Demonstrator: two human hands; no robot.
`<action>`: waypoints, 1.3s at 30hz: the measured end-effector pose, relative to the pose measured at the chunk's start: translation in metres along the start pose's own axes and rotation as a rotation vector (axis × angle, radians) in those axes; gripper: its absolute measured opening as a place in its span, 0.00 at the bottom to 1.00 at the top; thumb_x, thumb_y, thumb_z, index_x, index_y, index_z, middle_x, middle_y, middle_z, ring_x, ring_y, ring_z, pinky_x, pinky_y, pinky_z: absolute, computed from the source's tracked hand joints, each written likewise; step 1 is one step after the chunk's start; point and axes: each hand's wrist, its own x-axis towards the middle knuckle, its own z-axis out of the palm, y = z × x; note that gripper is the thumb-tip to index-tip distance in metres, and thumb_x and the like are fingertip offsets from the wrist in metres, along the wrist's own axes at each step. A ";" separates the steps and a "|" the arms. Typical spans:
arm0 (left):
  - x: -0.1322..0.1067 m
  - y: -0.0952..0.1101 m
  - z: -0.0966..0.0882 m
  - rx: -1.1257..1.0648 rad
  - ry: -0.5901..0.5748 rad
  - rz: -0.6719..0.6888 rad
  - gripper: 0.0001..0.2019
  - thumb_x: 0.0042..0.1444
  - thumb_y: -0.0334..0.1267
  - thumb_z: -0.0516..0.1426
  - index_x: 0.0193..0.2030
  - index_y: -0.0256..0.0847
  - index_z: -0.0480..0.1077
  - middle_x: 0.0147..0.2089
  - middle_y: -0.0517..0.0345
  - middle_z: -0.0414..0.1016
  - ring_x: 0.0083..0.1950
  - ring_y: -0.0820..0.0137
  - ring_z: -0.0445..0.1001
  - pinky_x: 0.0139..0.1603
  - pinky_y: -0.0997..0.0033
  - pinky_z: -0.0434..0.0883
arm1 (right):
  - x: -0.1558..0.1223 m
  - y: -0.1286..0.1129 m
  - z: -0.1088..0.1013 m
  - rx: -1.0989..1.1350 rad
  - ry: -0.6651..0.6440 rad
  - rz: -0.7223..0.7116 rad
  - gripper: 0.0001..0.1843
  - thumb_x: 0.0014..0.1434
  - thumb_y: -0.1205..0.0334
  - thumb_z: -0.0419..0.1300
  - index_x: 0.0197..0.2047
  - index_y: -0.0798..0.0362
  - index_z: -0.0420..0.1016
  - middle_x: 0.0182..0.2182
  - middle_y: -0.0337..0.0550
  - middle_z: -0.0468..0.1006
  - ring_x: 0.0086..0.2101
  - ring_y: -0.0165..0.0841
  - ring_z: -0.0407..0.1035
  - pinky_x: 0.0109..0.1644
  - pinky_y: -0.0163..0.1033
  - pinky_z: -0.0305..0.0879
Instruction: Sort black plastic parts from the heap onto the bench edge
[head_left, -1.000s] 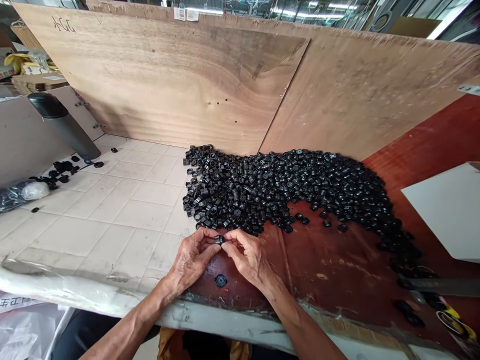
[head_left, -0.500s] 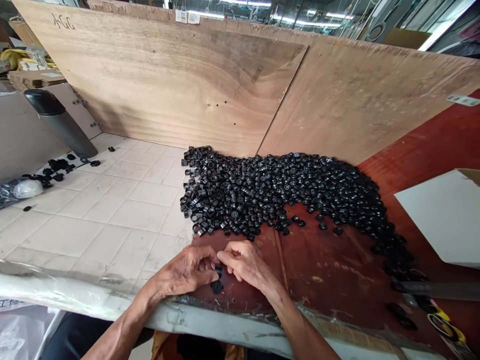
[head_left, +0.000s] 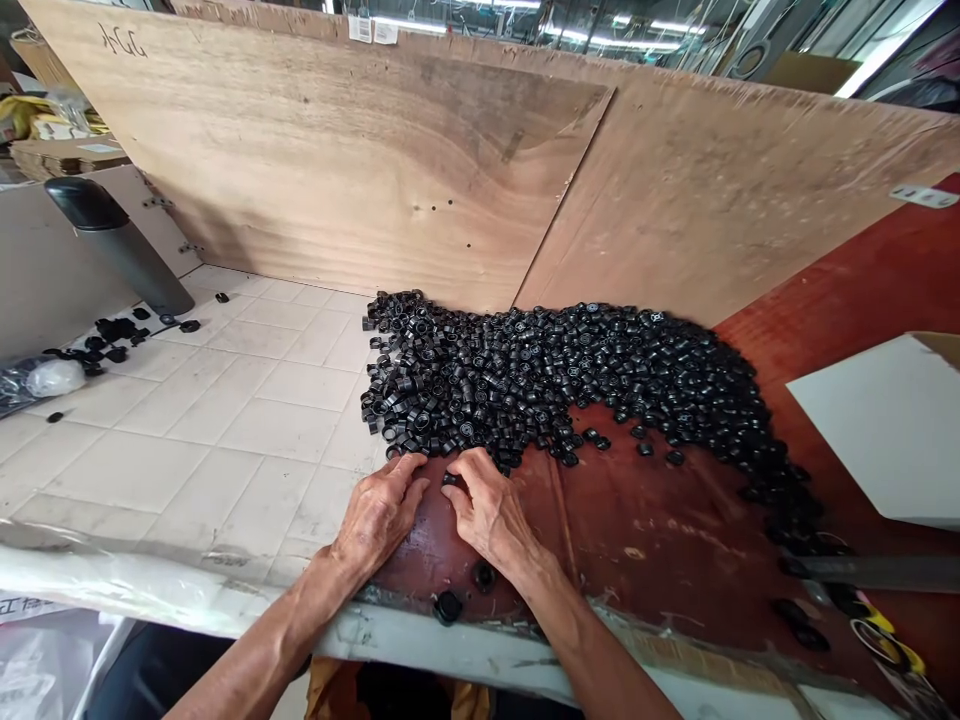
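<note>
A large heap of small round black plastic caps lies in front of my hands. My left hand is at the heap's near left edge, its thumb apart from the fingers and nothing seen between them; some of its fingertips are hidden. Close beside it, my right hand pinches a small black cap between thumb and fingers. Nearer to me, two loose pieces rest on the dark red board: one black cap by the table edge and another cap near my right wrist.
A tall plywood panel stands behind the heap. At left are a dark grey flask and scattered black pieces. On the right lie a white box and yellow-handled scissors. The table's near edge is plastic-wrapped.
Both hands have moved forward to the heap's edge and drawn apart. Two caps now lie loose near the table edge, where the hands were. The right hand now pinches a cap.
</note>
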 end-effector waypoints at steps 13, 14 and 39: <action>0.003 -0.005 0.004 0.041 0.011 0.123 0.13 0.70 0.29 0.55 0.57 0.43 0.74 0.47 0.53 0.81 0.45 0.63 0.84 0.47 0.65 0.82 | 0.009 -0.006 0.001 0.195 -0.086 0.069 0.21 0.64 0.75 0.59 0.57 0.48 0.77 0.51 0.47 0.82 0.47 0.40 0.78 0.55 0.44 0.75; 0.003 -0.004 0.004 0.014 0.009 0.129 0.13 0.70 0.29 0.54 0.56 0.44 0.74 0.49 0.52 0.81 0.48 0.63 0.84 0.49 0.64 0.82 | 0.009 -0.007 0.000 0.203 -0.095 0.062 0.21 0.65 0.75 0.59 0.57 0.48 0.77 0.51 0.47 0.82 0.49 0.40 0.78 0.57 0.44 0.74; -0.001 0.009 -0.008 -0.909 -0.145 -0.281 0.13 0.63 0.42 0.65 0.53 0.42 0.77 0.52 0.53 0.86 0.50 0.63 0.85 0.55 0.63 0.80 | 0.011 -0.017 -0.012 0.561 0.055 0.192 0.10 0.62 0.63 0.66 0.48 0.49 0.82 0.40 0.42 0.86 0.36 0.35 0.80 0.44 0.37 0.77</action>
